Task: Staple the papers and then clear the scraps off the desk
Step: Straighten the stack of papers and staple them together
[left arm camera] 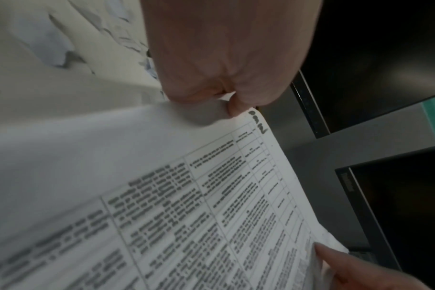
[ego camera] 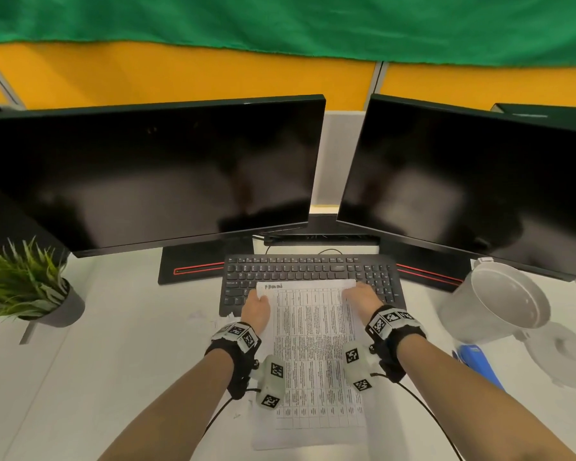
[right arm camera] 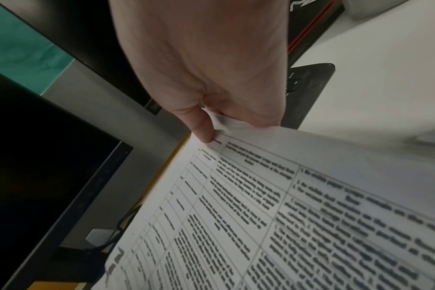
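Squaring the papers before stapling

Left hand (ego camera: 255, 310) and right hand (ego camera: 362, 298) each pinch a top corner of the papers (ego camera: 308, 354); every grip clamps paper, sheets hanging between them over the counter (ego camera: 113, 361). Best align edges first; stapler (ego camera: 479, 366) lies right of the right grip.

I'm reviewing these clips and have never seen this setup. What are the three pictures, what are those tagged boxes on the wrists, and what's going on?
No robot here: a person wears cameras. The wide picture comes from a head camera; the two close-ups come from the tagged boxes strapped to each wrist. The left hand and right hand each pinch a top corner of the white printed table sheets, which overlap the black keyboard. On the white desk also sit a potted green plant, a tilted white plastic bin, a blue stapler-like object and small paper scraps.
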`<state>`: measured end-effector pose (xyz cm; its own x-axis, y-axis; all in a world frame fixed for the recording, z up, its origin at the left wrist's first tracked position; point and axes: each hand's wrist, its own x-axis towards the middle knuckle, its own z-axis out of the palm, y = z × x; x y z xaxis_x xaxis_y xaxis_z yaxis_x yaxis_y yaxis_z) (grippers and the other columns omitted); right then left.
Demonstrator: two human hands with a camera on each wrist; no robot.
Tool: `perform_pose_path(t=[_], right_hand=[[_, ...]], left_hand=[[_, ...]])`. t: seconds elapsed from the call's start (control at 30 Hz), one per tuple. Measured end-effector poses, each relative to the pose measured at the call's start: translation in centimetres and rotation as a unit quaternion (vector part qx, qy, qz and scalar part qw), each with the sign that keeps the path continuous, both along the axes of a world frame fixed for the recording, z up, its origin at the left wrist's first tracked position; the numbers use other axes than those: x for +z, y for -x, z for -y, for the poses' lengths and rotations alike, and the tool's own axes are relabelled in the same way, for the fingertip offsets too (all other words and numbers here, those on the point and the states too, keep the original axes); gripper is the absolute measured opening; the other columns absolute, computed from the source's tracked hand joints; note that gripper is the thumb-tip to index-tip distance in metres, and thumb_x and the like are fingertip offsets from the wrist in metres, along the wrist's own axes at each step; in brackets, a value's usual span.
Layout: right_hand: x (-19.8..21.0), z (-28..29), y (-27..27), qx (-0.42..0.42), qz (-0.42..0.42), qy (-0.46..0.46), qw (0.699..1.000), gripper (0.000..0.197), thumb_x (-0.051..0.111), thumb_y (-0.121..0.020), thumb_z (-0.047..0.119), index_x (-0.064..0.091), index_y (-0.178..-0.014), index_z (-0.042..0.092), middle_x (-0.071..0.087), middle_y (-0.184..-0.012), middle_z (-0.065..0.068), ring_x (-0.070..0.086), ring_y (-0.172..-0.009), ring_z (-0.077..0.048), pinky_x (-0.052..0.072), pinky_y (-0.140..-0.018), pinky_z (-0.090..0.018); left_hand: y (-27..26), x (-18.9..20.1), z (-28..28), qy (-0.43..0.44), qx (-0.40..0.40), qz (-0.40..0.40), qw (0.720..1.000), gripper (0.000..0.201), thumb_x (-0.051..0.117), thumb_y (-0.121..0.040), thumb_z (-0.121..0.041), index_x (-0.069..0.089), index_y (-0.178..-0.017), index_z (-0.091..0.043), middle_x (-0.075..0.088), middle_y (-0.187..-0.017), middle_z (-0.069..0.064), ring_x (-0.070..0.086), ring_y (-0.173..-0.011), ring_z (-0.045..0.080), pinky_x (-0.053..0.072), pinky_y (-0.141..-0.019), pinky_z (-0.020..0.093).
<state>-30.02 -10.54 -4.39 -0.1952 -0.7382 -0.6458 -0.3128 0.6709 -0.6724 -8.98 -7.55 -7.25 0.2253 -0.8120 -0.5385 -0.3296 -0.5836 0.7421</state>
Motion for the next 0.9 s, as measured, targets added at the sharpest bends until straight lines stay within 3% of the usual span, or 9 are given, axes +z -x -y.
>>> perform_pose_path(t=[0.07, 0.13, 0.2, 0.27, 0.37, 0.47, 0.57, 0.7, 0.9], right_hand=[[0.6, -0.7, -0.1, -0.008, 0.024, 0.017, 1.000, 0.026, 0.046, -0.091, 0.007, 0.050, -0.116, 0.001, 0.058, -0.101, -0.010, 0.055, -0.098, -0.027, 0.044, -0.083, -0.035], [0.7, -1.8, 0.6, -0.006, 0.008, 0.074, 0.997, 0.038, 0.049, -0.093, 0.018, 0.042, -0.129, 0.008, 0.051, -0.115, -0.002, 0.051, -0.112, -0.026, 0.043, -0.096, -0.040], [0.5, -3.6, 2.5, 0.015, -0.110, 0.142, 0.984, 0.040, 0.051, -0.092, 0.023, 0.044, -0.129, 0.013, 0.049, -0.129, -0.008, 0.047, -0.119, -0.028, 0.037, -0.104, -0.047], [0.1, -6.2, 5.5, 0.024, -0.289, 0.152, 0.945, 0.032, 0.052, -0.089, 0.022, 0.050, -0.121, 0.016, 0.049, -0.123, -0.013, 0.048, -0.113, -0.033, 0.035, -0.102, -0.051], [-1.3, -11.3, 10.3, -0.085, -0.449, 0.100, 0.884, 0.036, 0.053, -0.080, 0.011, 0.051, -0.115, 0.011, 0.045, -0.120, -0.023, 0.042, -0.112, -0.040, 0.029, -0.098, -0.056], [-3.3, -14.8, 13.2, -0.160, -0.465, 0.071, 0.868, 0.045, 0.046, -0.074, 0.012, 0.045, -0.118, 0.005, 0.041, -0.121, -0.031, 0.040, -0.112, -0.042, 0.027, -0.095, -0.058], [-4.3, -15.5, 15.1, -0.157, -0.426, -0.011, 0.891, 0.047, 0.043, -0.083, 0.021, 0.035, -0.128, 0.009, 0.038, -0.129, -0.029, 0.037, -0.118, -0.042, 0.023, -0.099, -0.057], [-4.0, -14.7, 16.9, -0.103, -0.421, -0.076, 0.898, 0.035, 0.049, -0.089, 0.024, 0.042, -0.114, 0.001, 0.046, -0.120, -0.028, 0.044, -0.113, -0.041, 0.028, -0.098, -0.052], [-3.2, -13.5, 17.4, -0.087, -0.364, -0.107, 0.921, 0.045, 0.064, -0.079, 0.028, 0.046, -0.105, -0.004, 0.056, -0.107, -0.028, 0.053, -0.102, -0.042, 0.041, -0.093, -0.050]], left_hand=[[0.0, -0.3, 0.1, 0.009, 0.002, 0.017, 1.000, 0.037, 0.031, -0.099, -0.014, 0.038, -0.134, -0.002, 0.049, -0.135, 0.018, 0.046, -0.125, 0.034, 0.035, -0.105, 0.040], [0.0, -0.2, 0.2, 0.012, -0.002, 0.027, 1.000, 0.036, 0.031, -0.100, -0.013, 0.039, -0.132, -0.001, 0.048, -0.135, 0.018, 0.046, -0.125, 0.034, 0.035, -0.104, 0.038], [0.0, -0.1, 0.3, 0.016, -0.010, 0.028, 0.999, 0.035, 0.030, -0.100, -0.013, 0.038, -0.132, -0.002, 0.048, -0.136, 0.018, 0.046, -0.125, 0.033, 0.035, -0.103, 0.037], [-0.1, 0.0, 0.3, 0.018, -0.015, 0.025, 0.999, 0.036, 0.030, -0.100, -0.013, 0.036, -0.133, -0.002, 0.047, -0.137, 0.017, 0.045, -0.126, 0.033, 0.035, -0.104, 0.037], [0.0, 0.3, 0.3, 0.024, -0.015, 0.017, 0.999, 0.036, 0.030, -0.100, -0.013, 0.035, -0.134, -0.003, 0.046, -0.139, 0.016, 0.045, -0.126, 0.031, 0.035, -0.101, 0.035], [0.0, 0.4, 0.2, 0.028, -0.020, 0.012, 0.999, 0.040, 0.030, -0.100, -0.014, 0.031, -0.138, -0.003, 0.041, -0.143, 0.015, 0.041, -0.131, 0.032, 0.032, -0.107, 0.037], [-0.1, 0.3, 0.1, 0.028, -0.025, 0.007, 0.999, 0.038, 0.030, -0.100, -0.016, 0.034, -0.136, -0.005, 0.043, -0.142, 0.015, 0.042, -0.129, 0.032, 0.032, -0.108, 0.039], [-0.4, 0.2, 0.0, 0.044, -0.023, 0.001, 0.999, 0.030, 0.033, -0.099, -0.016, 0.045, -0.124, -0.005, 0.052, -0.131, 0.016, 0.050, -0.118, 0.030, 0.037, -0.101, 0.039], [-0.4, 0.3, -0.1, 0.051, -0.006, 0.005, 0.999, 0.030, 0.035, -0.098, -0.015, 0.048, -0.122, -0.002, 0.052, -0.129, 0.016, 0.050, -0.117, 0.029, 0.037, -0.097, 0.035]])
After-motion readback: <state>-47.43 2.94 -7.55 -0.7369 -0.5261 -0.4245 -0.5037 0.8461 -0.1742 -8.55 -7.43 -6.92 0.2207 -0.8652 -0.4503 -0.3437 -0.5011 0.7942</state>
